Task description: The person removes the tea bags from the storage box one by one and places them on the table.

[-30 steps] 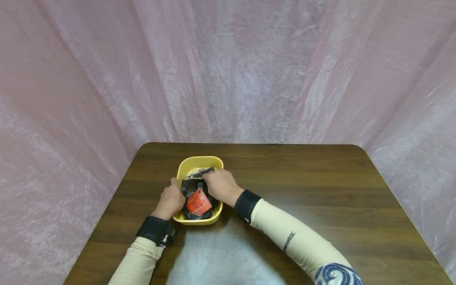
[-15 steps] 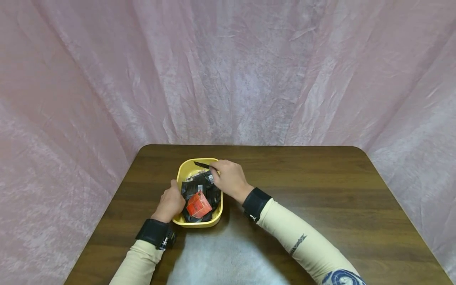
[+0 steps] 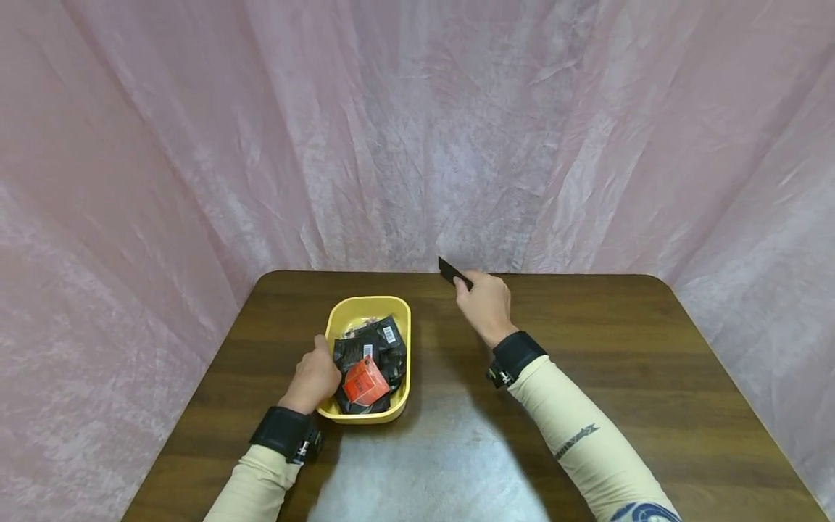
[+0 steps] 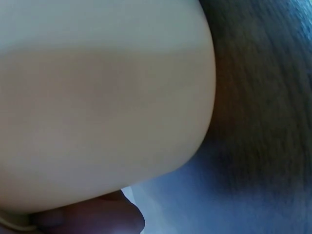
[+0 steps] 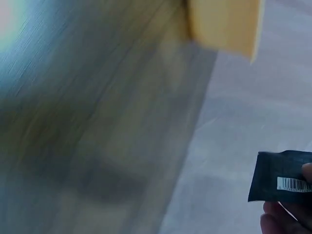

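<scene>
My left hand (image 3: pixel 313 373) grips the left rim of a yellow plastic tub (image 3: pixel 362 419). Inside the tub lie several black packets (image 3: pixel 391 341) and a small red-orange packet (image 3: pixel 365 382) on top. A finger (image 4: pixel 97 215) curls at the bottom of the left wrist view. To the right of the tub, my right hand (image 3: pixel 488 304) pinches a flat black packet (image 5: pixel 268 175) between thumb and fingers, held up near the table's far edge. A white barcode label shows on its face in the right wrist view.
The brown wood-grain table (image 3: pixel 587 362) reaches well to the right of the tub. Pink velvety curtains (image 3: pixel 457 145) hang behind and along both sides. A bright light reflection lies on the table's near part.
The right hand has come up out of the tub with a black packet and moved right, beyond the tub. The left hand stays on the tub's left rim.
</scene>
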{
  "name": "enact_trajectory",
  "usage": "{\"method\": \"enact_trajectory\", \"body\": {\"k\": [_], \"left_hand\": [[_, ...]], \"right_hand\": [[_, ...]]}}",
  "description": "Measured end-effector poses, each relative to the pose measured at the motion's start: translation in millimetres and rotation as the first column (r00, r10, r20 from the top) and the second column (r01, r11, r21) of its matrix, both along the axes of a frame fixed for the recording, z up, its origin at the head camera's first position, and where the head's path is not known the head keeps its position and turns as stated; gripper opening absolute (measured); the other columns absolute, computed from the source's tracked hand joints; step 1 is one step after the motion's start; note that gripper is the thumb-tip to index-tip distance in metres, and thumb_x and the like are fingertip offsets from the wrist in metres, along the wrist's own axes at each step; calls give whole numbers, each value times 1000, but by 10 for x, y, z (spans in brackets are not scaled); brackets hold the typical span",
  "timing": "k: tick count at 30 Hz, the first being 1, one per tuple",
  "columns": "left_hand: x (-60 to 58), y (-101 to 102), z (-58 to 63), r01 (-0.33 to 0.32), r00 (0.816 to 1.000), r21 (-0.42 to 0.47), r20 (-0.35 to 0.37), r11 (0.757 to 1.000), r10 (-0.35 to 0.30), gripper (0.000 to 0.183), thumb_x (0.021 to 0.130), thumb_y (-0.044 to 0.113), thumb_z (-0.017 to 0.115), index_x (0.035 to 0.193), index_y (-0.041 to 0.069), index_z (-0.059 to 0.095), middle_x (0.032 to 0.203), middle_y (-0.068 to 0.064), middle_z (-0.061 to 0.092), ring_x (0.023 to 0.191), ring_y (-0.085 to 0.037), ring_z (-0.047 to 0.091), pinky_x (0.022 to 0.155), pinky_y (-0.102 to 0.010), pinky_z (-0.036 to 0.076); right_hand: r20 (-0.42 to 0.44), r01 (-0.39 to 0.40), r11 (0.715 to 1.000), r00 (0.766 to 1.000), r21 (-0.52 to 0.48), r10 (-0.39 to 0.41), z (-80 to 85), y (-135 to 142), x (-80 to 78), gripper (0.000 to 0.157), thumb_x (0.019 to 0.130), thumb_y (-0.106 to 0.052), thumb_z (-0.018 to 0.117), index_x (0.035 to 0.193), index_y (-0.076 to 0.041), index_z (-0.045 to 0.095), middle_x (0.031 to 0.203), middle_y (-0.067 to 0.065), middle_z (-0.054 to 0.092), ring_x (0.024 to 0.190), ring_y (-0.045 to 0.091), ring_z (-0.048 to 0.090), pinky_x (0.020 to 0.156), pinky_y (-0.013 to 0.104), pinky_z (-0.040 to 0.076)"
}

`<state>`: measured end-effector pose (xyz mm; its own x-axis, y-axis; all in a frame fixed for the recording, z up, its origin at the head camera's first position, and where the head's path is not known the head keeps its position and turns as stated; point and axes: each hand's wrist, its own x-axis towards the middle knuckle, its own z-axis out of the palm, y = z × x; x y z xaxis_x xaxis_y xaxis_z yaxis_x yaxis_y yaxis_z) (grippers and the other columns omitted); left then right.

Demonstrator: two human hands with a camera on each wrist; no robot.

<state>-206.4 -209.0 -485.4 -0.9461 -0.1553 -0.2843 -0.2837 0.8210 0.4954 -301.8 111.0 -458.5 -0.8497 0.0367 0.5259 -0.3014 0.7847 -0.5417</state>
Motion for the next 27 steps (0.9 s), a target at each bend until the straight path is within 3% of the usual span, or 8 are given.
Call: {"method": "enact_trajectory", "body": {"k": [5,7,11,13,18,22,27], "left_hand": [[5,-8,-5,6,1000,-8,-7,1000,-6,60,97,0,57,148,-7,26,114,-36,65,86,-38,68,63,-43,59],[4,-7,-2,5,1000,-3,-1,1000,-5,61,97,0,57,149,-6,26,114,-36,64,86,-37,68,63,-43,59],[-1,-2,4,4,1000,-5,-5,1000,-4,60,97,0,57,148,-6,27,113,-35,65,85,-37,68,63,-42,59],[-4,-6,4,0,1000,-5,-2,1000,0,60,97,0,57,148,-6,27,113,-35,65,85,-37,68,63,-42,59],[2,-13,9,-5,1000,3,4,1000,5,61,97,0,57,149,-6,26,113,-35,65,85,-36,68,62,-42,59],[0,-10,7,-2,1000,7,-1,1000,2,59,97,0,57,149,-6,27,112,-34,65,85,-36,68,63,-42,58],[7,-13,-1,9,1000,-17,-27,1000,-10,58,96,0,58,146,-6,29,109,-34,66,84,-37,68,65,-44,58]], "right_hand": [[32,92,994,995,55,-94,-192,265,-100,18,98,-23,71,104,-11,83,94,12,83,84,43,78,74,58,59],[15,104,987,994,119,-107,-257,338,-119,20,98,-17,67,110,-11,83,96,14,83,78,44,77,70,57,59],[33,79,954,995,288,-92,-332,408,-139,34,98,-4,58,124,-10,80,100,19,82,67,40,73,58,53,57],[97,44,927,992,373,-86,-336,394,-144,37,97,-2,56,126,-8,79,108,18,82,76,37,77,62,51,60],[297,-65,870,950,488,-95,-356,310,-181,38,97,-6,58,130,-8,77,127,17,78,121,38,74,88,54,63],[410,-116,867,906,485,-108,-374,249,-220,42,97,-7,59,135,-12,74,130,21,75,129,41,69,94,57,62],[466,-155,862,879,483,-103,-387,218,-259,41,96,-7,58,133,-11,73,138,23,71,135,40,65,99,57,60]]}}
